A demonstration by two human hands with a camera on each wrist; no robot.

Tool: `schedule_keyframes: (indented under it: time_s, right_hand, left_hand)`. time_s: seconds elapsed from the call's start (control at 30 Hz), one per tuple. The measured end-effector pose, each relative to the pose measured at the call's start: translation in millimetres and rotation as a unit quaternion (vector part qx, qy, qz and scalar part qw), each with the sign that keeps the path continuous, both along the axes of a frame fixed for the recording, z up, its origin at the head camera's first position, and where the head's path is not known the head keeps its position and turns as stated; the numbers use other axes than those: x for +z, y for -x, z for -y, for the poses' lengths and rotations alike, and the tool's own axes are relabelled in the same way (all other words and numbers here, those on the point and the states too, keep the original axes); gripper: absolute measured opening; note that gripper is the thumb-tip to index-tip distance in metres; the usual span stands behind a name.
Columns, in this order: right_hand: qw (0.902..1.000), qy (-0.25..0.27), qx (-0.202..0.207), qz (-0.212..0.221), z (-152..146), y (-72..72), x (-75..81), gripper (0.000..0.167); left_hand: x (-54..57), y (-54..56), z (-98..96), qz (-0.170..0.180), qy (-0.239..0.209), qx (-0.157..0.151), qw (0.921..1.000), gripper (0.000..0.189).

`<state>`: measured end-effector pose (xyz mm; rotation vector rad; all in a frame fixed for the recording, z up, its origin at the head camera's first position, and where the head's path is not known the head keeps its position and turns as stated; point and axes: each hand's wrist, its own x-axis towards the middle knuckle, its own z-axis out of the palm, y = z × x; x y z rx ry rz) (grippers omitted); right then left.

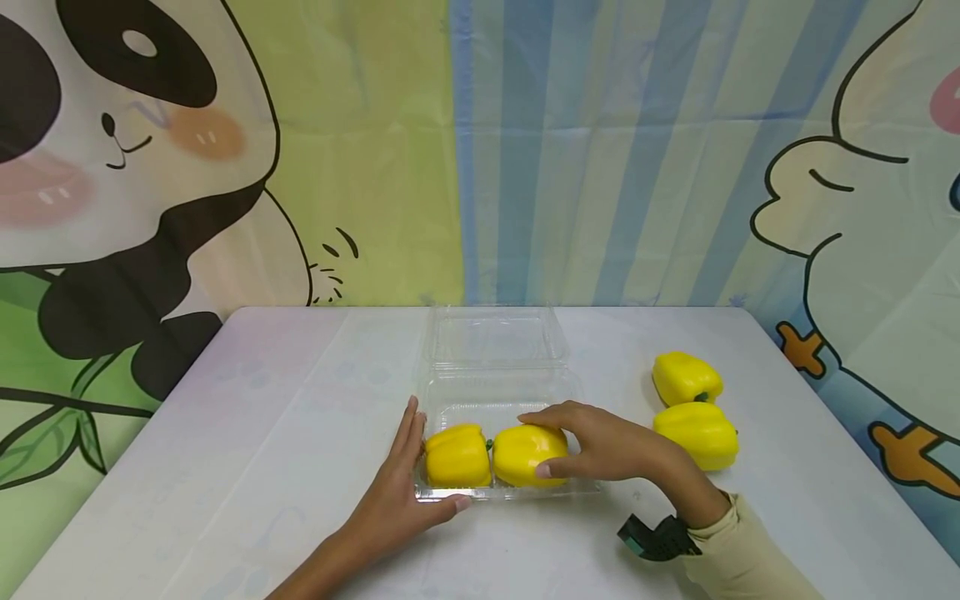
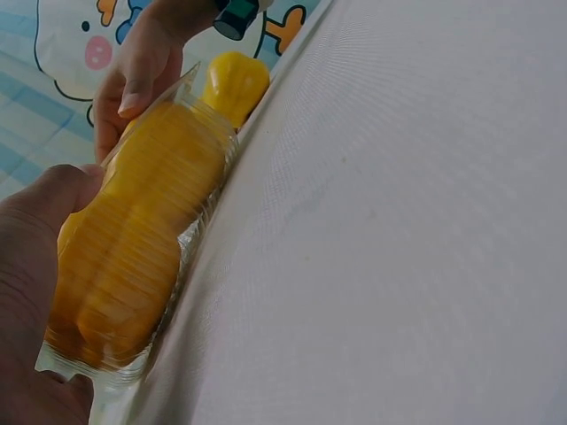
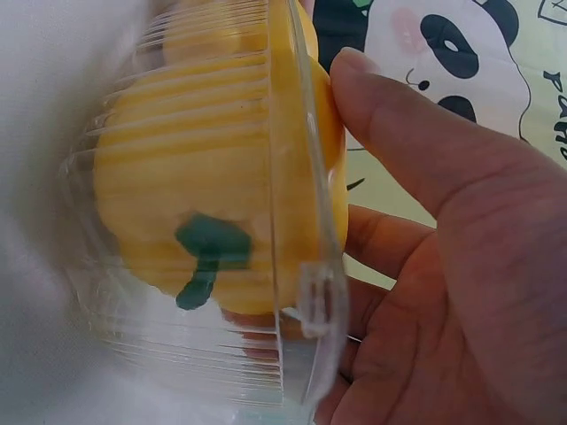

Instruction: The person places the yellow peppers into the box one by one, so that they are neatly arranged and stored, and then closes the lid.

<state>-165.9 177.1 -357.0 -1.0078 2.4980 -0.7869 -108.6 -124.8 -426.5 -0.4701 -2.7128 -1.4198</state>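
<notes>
Two yellow bell peppers sit side by side in the front of a clear plastic clamshell box (image 1: 517, 493), whose lid (image 1: 495, 337) lies folded back. My right hand (image 1: 603, 442) grips the right-hand bell pepper (image 1: 525, 454), thumb on its near side and fingers over its far side. In the right wrist view, the green stem (image 3: 211, 252) of a pepper shows through the box wall. My left hand (image 1: 397, 492) rests against the box's left front corner beside the left bell pepper (image 1: 457, 457), fingers straight along the side and thumb at the front rim.
Two more yellow bell peppers, one farther back (image 1: 686, 377) and one nearer (image 1: 697, 435), lie on the white table (image 1: 247, 467) right of the box. A cartoon-printed curtain (image 1: 375, 150) hangs behind the table. My right wrist carries a dark camera mount (image 1: 660, 537).
</notes>
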Motion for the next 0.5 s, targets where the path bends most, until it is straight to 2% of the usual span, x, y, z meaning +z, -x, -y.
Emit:
schedule_keyframes:
  time_s: [0.5]
  right_hand:
    - [0.9999, 0.009, -0.009, 0.007, -0.1, -0.6, 3.0, 0.071]
  left_hand:
    - [1.7, -1.2, 0.0, 0.016, 0.006, 0.003, 0.9998, 0.126]
